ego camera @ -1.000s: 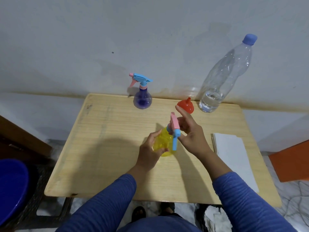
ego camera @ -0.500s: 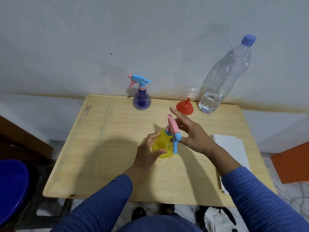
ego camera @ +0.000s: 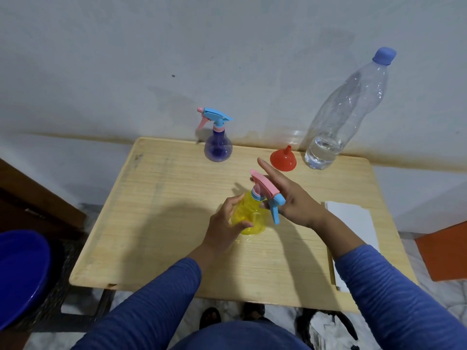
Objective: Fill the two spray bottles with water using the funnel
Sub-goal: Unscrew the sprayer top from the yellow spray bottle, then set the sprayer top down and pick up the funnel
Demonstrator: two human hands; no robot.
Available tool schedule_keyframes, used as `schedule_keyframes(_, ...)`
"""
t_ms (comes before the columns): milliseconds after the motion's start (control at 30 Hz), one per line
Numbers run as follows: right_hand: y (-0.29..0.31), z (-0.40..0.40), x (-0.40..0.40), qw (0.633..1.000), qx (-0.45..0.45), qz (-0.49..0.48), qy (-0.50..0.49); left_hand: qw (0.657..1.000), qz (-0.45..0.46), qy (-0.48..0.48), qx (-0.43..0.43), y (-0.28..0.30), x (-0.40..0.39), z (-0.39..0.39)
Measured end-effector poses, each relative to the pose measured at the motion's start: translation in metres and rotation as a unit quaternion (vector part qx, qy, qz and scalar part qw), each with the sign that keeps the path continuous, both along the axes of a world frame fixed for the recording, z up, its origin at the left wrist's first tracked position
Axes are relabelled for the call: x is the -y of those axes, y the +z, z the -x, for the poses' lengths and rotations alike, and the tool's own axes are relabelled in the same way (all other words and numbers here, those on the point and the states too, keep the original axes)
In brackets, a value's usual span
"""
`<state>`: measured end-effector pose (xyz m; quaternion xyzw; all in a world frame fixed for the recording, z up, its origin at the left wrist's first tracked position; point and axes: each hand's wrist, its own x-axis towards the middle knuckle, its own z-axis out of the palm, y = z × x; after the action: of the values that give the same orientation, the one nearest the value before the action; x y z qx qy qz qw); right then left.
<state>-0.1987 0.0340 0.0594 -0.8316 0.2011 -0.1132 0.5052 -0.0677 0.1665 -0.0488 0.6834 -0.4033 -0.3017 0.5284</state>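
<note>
Over the last second the pink-and-blue spray head (ego camera: 265,192) has turned in the right hand (ego camera: 290,200), whose grip pinches its collar while the left hand (ego camera: 225,224) grips the yellow bottle (ego camera: 249,215) on the tabletop (ego camera: 164,210), so unscrewing seems underway.

The table (ego camera: 156,223) is pale matt wood grain. Both spray bottles, yellow (ego camera: 249,215) and purple (ego camera: 217,149), are glossy see-through plastic (as is the water bottle (ego camera: 341,122)); the red funnel (ego camera: 283,160) looks smooth plastic.

Capped yellow spray bottle (ego camera: 249,215) mid-table; purple one (ego camera: 217,147), red funnel (ego camera: 283,160) behind.
</note>
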Motion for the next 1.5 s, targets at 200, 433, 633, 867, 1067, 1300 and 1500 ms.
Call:
schedule_keyframes(200, 0.016, -0.005, 0.001, 0.997, 0.072, -0.01, -0.008, 1.0, 0.008, -0.004, -0.003, -0.002, 0.0, 0.0)
schedule_keyframes(433, 0.054, -0.024, 0.016, 0.995, 0.102, 0.005, -0.006, 1.0, 0.012, -0.003, -0.021, -0.001, 0.001, 0.001)
schedule_keyframes(633, 0.096, -0.062, 0.028, 0.988, 0.119, 0.1, -0.005, 1.0, 0.009, 0.007, -0.015, -0.003, 0.002, 0.002)
schedule_keyframes(867, 0.132, -0.103, 0.055, 0.974, 0.096, 0.202, 0.037, 1.0, -0.004, 0.018, 0.004, 0.0, 0.0, 0.005)
schedule_keyframes(1067, 0.072, -0.106, 0.077, 0.972, -0.058, 0.209, 0.085, 0.998, -0.045, 0.031, 0.02, 0.009, 0.0, 0.009)
schedule_keyframes(1300, -0.047, -0.074, 0.101, 0.96, -0.215, 0.158, 0.088, 0.995, -0.082, 0.059, -0.002, 0.017, -0.001, 0.014)
schedule_keyframes(1500, -0.09, -0.062, 0.102, 0.962, -0.215, 0.16, 0.049, 0.993, -0.092, 0.07, -0.006, 0.017, 0.001, 0.016)
